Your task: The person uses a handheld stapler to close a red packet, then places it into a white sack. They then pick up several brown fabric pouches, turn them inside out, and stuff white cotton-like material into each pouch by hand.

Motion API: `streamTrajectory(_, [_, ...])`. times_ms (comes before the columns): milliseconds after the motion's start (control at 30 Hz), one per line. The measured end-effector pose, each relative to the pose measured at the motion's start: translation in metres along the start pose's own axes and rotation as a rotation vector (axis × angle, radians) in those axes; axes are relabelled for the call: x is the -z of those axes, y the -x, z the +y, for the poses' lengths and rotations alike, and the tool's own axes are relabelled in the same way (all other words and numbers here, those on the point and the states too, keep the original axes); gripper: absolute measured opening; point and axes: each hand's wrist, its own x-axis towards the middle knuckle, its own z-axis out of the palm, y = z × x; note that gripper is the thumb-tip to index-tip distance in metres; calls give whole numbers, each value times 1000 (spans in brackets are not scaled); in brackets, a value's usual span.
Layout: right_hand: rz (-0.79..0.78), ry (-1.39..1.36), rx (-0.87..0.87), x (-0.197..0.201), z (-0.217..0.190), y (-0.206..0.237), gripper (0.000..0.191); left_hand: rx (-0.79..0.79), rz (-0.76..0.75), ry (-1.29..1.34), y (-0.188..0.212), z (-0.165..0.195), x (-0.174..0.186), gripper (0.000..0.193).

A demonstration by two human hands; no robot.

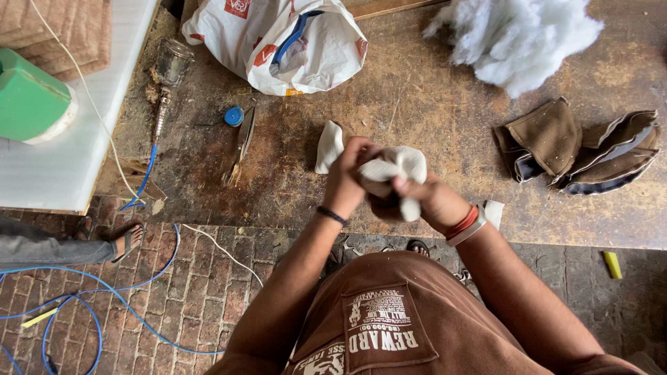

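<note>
**While both hands grip white cloth**

Over the worn wooden bench [417,104], the left hand [345,182] and right hand [434,201] are closed together on a white cloth piece [392,169]. Brown fabric pieces [577,146] and white stuffing [517,35] lie well apart.

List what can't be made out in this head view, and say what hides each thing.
- White cloth piece: its shape is bunched up and covered by the left hand and right hand.
- Person at left: only a leg and sandalled foot show; the frame edge cuts off the rest.
- White plastic bag: contents hidden by its own folds.
- Green object: cut off by the left edge.
</note>
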Motion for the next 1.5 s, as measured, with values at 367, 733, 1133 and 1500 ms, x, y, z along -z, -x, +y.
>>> streamTrajectory(367, [425,1738,253,-7,-19,9,46,-54,159,153,33,-12,49,21])
streamTrajectory(733, [-57,-173,261,4,6,9,57,-330,303,300,46,-29,49,25])
streamTrajectory(1133, [130,140,245,13,21,10,35,-184,295,323,61,-29,48,27])
streamTrajectory(1500, [-108,-822,34,11,14,10,42,-409,75,162,56,-63,41,23])
